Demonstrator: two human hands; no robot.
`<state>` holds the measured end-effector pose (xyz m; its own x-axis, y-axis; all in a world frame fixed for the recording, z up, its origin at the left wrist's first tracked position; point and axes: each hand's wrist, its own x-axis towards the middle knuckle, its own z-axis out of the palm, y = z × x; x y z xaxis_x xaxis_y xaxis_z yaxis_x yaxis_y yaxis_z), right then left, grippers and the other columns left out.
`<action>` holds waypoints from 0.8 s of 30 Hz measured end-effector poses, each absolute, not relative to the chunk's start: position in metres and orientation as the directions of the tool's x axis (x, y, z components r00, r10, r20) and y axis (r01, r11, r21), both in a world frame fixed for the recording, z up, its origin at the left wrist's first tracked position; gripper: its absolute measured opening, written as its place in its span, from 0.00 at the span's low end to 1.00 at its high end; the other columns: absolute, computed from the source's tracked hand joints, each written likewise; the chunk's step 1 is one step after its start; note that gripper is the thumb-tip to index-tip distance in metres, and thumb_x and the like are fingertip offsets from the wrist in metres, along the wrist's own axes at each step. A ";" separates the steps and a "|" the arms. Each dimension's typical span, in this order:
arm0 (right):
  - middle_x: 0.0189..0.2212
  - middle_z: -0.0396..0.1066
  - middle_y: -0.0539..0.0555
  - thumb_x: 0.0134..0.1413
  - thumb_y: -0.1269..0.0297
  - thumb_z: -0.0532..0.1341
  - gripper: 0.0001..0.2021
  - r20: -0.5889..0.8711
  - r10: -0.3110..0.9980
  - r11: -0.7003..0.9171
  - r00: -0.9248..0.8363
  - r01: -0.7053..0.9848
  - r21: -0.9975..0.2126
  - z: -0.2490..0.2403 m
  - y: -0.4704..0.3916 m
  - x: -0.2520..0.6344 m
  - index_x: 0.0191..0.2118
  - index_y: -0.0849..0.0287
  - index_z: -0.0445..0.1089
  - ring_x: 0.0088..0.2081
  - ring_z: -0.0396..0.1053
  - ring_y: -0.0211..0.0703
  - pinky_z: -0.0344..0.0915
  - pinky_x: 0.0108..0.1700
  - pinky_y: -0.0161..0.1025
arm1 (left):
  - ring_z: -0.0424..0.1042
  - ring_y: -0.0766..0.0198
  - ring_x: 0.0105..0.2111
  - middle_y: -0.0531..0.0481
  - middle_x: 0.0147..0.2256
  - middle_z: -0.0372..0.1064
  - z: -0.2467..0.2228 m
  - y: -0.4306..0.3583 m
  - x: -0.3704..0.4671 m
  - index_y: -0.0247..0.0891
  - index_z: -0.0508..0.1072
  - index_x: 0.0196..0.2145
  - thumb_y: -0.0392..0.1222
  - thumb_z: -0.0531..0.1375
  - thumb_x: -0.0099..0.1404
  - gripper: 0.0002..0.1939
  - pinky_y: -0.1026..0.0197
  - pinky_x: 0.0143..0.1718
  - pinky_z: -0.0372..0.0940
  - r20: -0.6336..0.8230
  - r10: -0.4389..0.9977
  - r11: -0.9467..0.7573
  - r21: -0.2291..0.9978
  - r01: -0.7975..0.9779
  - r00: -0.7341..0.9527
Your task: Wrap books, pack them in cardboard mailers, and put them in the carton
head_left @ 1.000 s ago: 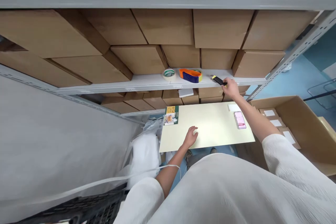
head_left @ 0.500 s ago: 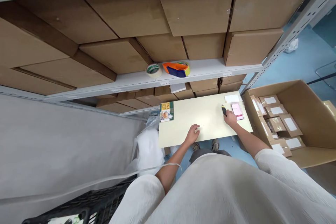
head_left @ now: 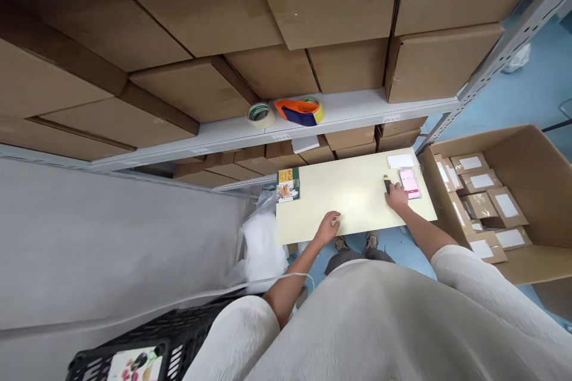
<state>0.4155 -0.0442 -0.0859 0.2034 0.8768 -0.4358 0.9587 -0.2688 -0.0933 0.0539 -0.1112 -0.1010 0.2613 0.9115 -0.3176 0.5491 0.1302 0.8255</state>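
On the right part of a pale board (head_left: 344, 199), my right hand (head_left: 396, 196) is closed on a small black and yellow tool (head_left: 386, 182), which looks like a cutter. Beside that hand lies a phone with a pink screen (head_left: 410, 183), with a white paper (head_left: 401, 161) behind it. My left hand (head_left: 329, 227) rests at the front edge of the board, fingers apart and slightly curled, with nothing in it. A green and yellow printed booklet (head_left: 288, 185) lies at the board's back left corner.
A shelf (head_left: 357, 108) behind the board holds a tape roll (head_left: 260, 114), an orange and blue tape dispenser (head_left: 298, 111) and brown boxes. At right, a large open carton (head_left: 543, 190) contains several small labelled packages. A black crate (head_left: 179, 339) stands lower left, near white plastic wrap (head_left: 263, 247).
The camera view has shifted a little. My right hand has lowered with the tool, which now appears flatter on the board. My left hand looks much the same.
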 end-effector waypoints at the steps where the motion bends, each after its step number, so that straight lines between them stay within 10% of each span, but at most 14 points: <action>1: 0.61 0.66 0.70 0.75 0.59 0.54 0.19 -0.419 0.886 -0.263 0.200 0.960 -0.100 -0.081 -0.042 0.413 0.64 0.61 0.67 0.61 0.65 0.62 0.62 0.58 0.53 | 0.79 0.55 0.50 0.39 0.61 0.71 -0.100 -0.109 0.054 0.42 0.78 0.53 0.39 0.62 0.70 0.15 0.45 0.57 0.76 -0.315 0.911 0.128 0.828 0.547 0.265; 14: 0.60 0.68 0.69 0.76 0.56 0.50 0.24 0.365 0.901 0.347 -0.235 0.895 -0.281 0.113 0.103 0.290 0.68 0.61 0.66 0.58 0.63 0.64 0.61 0.60 0.54 | 0.77 0.57 0.55 0.42 0.59 0.72 -0.077 -0.076 0.035 0.43 0.78 0.53 0.36 0.61 0.69 0.16 0.48 0.60 0.75 -0.116 0.962 0.004 0.912 0.411 0.247; 24: 0.52 0.73 0.68 0.75 0.52 0.55 0.23 0.285 0.881 0.425 -0.378 0.897 -0.122 0.184 0.200 0.208 0.61 0.62 0.75 0.55 0.60 0.64 0.56 0.59 0.59 | 0.79 0.57 0.53 0.41 0.58 0.73 -0.069 -0.082 -0.006 0.42 0.79 0.50 0.35 0.62 0.68 0.14 0.47 0.60 0.75 -0.093 0.984 0.031 0.929 0.369 0.153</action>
